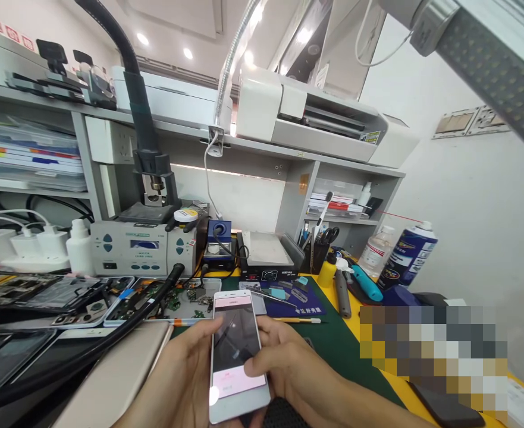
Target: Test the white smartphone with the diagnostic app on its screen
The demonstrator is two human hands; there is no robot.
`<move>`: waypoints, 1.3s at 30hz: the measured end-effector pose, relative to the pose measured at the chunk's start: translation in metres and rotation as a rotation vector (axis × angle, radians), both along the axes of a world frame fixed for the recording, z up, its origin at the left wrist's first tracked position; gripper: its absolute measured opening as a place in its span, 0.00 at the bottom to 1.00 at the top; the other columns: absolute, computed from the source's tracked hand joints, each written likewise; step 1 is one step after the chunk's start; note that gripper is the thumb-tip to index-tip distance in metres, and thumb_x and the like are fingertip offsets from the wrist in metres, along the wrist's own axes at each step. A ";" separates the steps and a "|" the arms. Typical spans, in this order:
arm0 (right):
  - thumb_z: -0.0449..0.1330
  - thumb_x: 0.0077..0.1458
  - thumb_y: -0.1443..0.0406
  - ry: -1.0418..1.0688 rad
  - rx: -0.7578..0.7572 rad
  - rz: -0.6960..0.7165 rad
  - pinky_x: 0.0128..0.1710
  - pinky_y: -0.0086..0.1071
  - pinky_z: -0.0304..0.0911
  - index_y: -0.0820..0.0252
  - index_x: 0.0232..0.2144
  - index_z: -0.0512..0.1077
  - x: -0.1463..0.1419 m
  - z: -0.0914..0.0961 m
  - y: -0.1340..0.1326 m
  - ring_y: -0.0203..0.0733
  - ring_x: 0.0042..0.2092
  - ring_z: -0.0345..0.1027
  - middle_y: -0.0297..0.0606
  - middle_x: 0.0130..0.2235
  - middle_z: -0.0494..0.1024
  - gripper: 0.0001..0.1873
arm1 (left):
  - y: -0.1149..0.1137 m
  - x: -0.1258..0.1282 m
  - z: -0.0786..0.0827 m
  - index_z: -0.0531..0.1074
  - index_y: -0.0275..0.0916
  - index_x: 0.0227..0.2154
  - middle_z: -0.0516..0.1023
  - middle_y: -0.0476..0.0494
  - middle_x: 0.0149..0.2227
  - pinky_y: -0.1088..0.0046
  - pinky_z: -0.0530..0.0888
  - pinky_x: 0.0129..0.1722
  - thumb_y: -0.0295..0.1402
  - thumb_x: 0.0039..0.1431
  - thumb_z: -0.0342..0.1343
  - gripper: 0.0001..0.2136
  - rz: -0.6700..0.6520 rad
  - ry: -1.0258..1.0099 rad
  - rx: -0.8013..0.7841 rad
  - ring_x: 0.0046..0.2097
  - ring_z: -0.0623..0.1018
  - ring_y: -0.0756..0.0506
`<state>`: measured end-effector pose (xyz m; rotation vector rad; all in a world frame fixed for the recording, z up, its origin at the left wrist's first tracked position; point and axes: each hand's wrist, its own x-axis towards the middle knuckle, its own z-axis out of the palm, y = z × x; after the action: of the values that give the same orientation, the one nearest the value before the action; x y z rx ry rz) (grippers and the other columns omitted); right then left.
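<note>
A white smartphone (237,356) with its screen lit is held upright over the green mat (346,351) at the bottom centre. My left hand (185,374) cups its left edge and back, fingers wrapped round it. My right hand (279,356) grips the right edge, with the thumb lying across the lower part of the screen.
Several opened phones and a gold phone back (119,374) lie at left. A rework station (141,246) with a black hose stands behind, beside a blue solder stand (219,238) and a heating plate (268,249). Bottles and a spray can (407,255) stand at right, near a dark phone (449,407).
</note>
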<state>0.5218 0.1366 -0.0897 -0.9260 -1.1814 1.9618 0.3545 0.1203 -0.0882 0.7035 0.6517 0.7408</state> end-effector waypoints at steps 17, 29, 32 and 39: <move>0.60 0.34 0.73 -0.021 -0.002 -0.030 0.18 0.27 0.69 0.61 0.52 0.69 -0.001 0.001 0.001 0.42 0.30 0.75 0.43 0.41 0.80 0.36 | 0.000 -0.002 0.009 0.53 0.38 0.66 0.82 0.36 0.33 0.70 0.73 0.23 0.43 0.65 0.48 0.29 0.021 0.007 -0.052 0.31 0.82 0.38; 0.65 0.36 0.72 -0.032 0.051 0.032 0.20 0.27 0.69 0.62 0.52 0.67 -0.001 0.005 -0.002 0.38 0.29 0.73 0.40 0.41 0.80 0.36 | 0.004 0.000 0.000 0.50 0.33 0.66 0.82 0.32 0.33 0.68 0.74 0.24 0.48 0.65 0.45 0.32 -0.017 -0.023 -0.015 0.30 0.82 0.34; 0.68 0.38 0.70 -0.067 0.077 0.035 0.20 0.25 0.68 0.62 0.50 0.67 -0.003 0.006 -0.003 0.36 0.27 0.71 0.38 0.37 0.80 0.33 | 0.002 -0.001 -0.004 0.53 0.39 0.66 0.81 0.34 0.36 0.67 0.74 0.22 0.49 0.64 0.46 0.31 -0.009 -0.068 -0.036 0.29 0.82 0.34; 0.69 0.38 0.67 -0.111 0.089 -0.032 0.15 0.23 0.64 0.61 0.50 0.65 -0.006 0.002 -0.004 0.34 0.23 0.69 0.36 0.35 0.79 0.34 | -0.001 0.001 -0.004 0.57 0.42 0.65 0.81 0.36 0.37 0.67 0.74 0.22 0.44 0.64 0.50 0.28 0.076 -0.114 -0.056 0.28 0.80 0.39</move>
<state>0.5154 0.1324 -0.0875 -1.0123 -1.2975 1.8374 0.3552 0.1189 -0.0918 0.5828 0.5952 0.8240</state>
